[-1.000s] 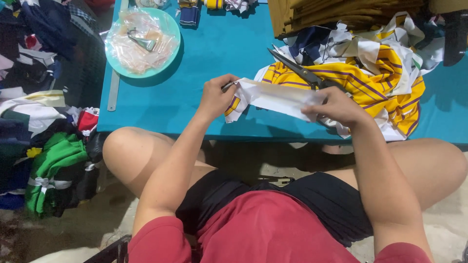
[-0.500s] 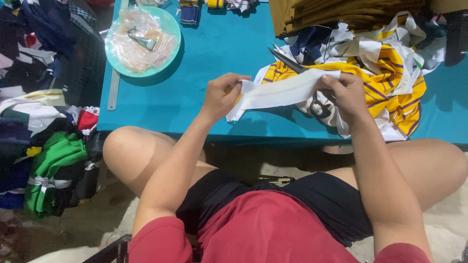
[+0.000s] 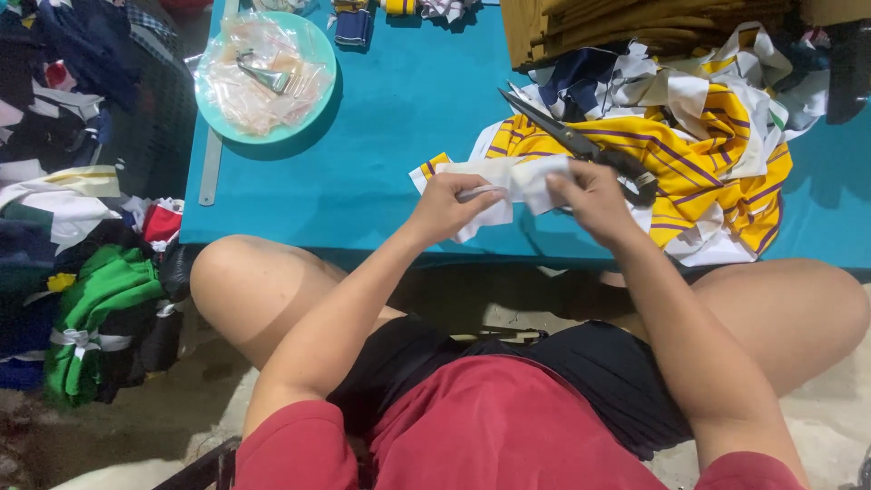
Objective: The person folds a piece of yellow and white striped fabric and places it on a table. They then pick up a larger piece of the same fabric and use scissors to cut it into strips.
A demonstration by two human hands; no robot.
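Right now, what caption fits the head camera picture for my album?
Both hands, left hand and right hand, fold a white fabric strip beside black scissors.

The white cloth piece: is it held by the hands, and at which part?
Yes. The left hand pinches the white cloth piece near its middle, and the right hand grips its right end.

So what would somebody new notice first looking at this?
Both hands, left hand and right hand, hold a white fabric strip over the near edge of the bright teal table. Black scissors lie just behind on a yellow striped fabric heap. A turquoise plate of clear plastic bags sits far left.
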